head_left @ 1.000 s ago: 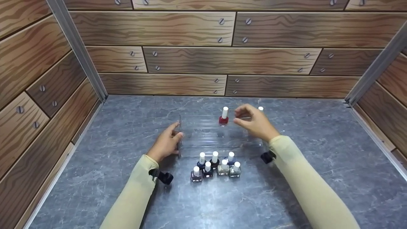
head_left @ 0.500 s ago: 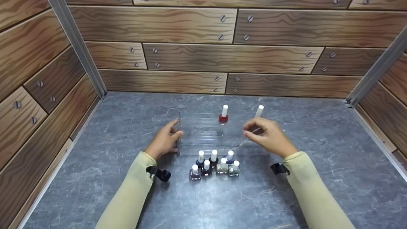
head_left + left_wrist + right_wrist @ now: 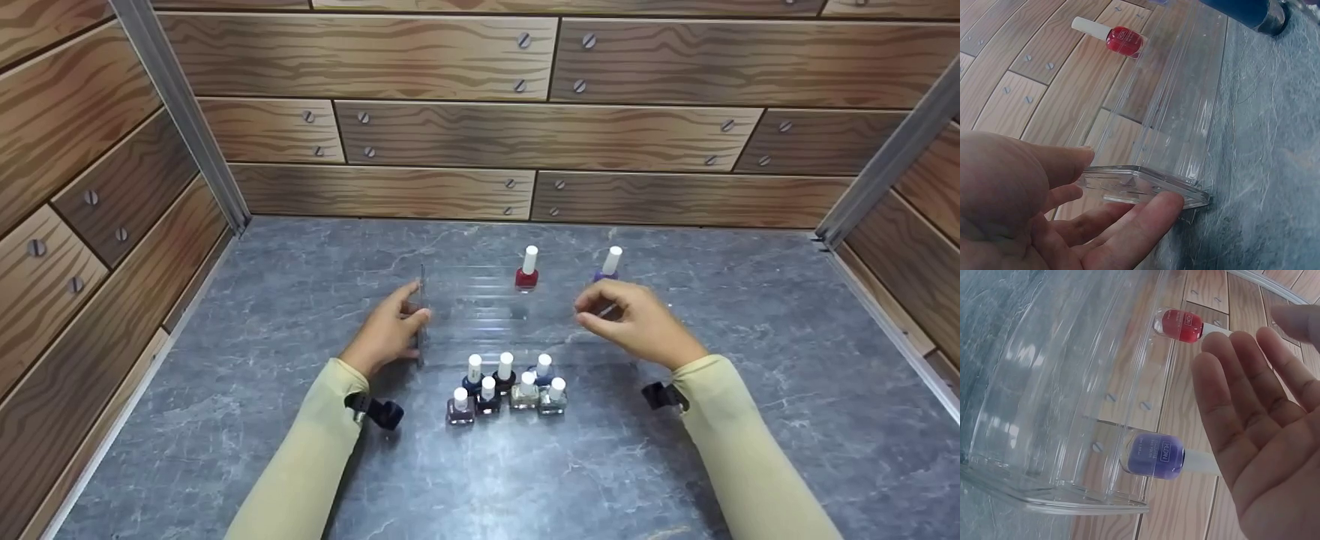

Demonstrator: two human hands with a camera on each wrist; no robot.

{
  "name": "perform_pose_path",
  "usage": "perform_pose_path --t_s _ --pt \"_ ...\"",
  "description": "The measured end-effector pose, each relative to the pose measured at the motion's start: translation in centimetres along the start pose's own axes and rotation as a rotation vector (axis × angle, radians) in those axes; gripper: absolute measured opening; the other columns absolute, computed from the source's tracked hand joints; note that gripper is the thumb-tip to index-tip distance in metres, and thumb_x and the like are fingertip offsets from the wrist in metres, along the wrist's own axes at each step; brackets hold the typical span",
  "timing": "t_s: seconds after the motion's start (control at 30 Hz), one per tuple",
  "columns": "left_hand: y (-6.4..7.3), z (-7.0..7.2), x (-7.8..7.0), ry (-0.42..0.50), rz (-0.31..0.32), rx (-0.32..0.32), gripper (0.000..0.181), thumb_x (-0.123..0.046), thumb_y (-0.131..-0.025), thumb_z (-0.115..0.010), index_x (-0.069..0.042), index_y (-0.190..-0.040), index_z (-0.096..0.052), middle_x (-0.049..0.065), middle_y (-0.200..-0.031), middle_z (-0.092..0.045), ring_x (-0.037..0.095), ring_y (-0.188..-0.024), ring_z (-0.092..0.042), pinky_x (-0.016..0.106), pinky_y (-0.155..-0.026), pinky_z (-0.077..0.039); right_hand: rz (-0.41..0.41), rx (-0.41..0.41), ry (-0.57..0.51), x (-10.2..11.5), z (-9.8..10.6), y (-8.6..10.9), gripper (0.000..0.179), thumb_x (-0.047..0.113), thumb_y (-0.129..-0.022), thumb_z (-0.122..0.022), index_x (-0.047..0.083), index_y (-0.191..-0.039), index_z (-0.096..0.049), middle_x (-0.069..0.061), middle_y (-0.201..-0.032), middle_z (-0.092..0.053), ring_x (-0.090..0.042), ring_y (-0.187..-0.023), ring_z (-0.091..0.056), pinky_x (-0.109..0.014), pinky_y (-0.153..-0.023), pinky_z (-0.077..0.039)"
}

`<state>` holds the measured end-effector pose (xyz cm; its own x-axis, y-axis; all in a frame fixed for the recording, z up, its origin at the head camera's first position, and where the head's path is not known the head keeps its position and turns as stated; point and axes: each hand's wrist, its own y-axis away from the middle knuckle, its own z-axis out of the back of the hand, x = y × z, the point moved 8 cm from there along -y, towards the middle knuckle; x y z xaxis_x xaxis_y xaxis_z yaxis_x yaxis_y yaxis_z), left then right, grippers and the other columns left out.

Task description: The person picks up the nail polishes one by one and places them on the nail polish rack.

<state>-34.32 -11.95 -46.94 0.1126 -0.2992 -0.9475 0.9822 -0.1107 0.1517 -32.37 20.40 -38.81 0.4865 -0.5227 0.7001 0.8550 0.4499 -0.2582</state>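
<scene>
A clear tiered plastic rack [image 3: 480,330] stands mid-table. My left hand [image 3: 386,330] grips its left end panel [image 3: 1140,185], thumb and fingers at the panel's edges. On the top tier a red nail polish bottle [image 3: 527,277] with a white cap stands upright near the middle. Farther right on the same tier is a purple nail polish bottle [image 3: 1157,454], partly hidden in the head view by my right hand [image 3: 637,319]. That hand hovers at the rack's right end, fingers loosely bent, holding nothing and apart from both bottles.
In front of the rack several white-capped nail polish bottles stand in a cluster, among them a dark one [image 3: 460,412], a blue one [image 3: 545,371] and a pale glittery one [image 3: 553,401]. Wood-patterned walls [image 3: 435,135] enclose the grey marbled table [image 3: 247,360] at back and sides.
My right hand has drawn back toward me and rightward from near the red bottle, uncovering more of the purple bottle. The left hand stays on the rack. The head view has shifted slightly.
</scene>
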Motion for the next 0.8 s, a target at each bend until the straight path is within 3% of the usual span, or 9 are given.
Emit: perform_pose_path --t_s 0.5,0.8 --pt "0.02 0.14 0.06 -0.027 -0.028 -0.014 0.065 -0.012 -0.106 -0.060 -0.012 -0.163 -0.030 0.025 -0.136 -0.056 0.039 -0.116 -0.062 0.039 -0.066 -0.067 -0.021 0.100 0.023 -0.58 -0.82 0.12 0.013 0.017 -0.096 -0.075 0.009 -0.106 -0.072 0.001 -0.098 -0.073 -0.017 -0.087 -0.068 -0.029 -0.078 -0.062" --pt "-0.09 0.13 0.08 -0.020 -0.020 -0.007 0.065 -0.013 -0.106 -0.060 -0.014 -0.164 -0.030 0.023 -0.136 -0.057 0.038 -0.116 -0.063 0.039 -0.066 -0.067 0.007 0.070 0.026 -0.40 -0.53 0.18 0.009 0.010 -0.095 -0.075 0.008 -0.103 -0.072 -0.001 -0.096 -0.073 -0.016 -0.084 -0.067 -0.028 -0.076 -0.062"
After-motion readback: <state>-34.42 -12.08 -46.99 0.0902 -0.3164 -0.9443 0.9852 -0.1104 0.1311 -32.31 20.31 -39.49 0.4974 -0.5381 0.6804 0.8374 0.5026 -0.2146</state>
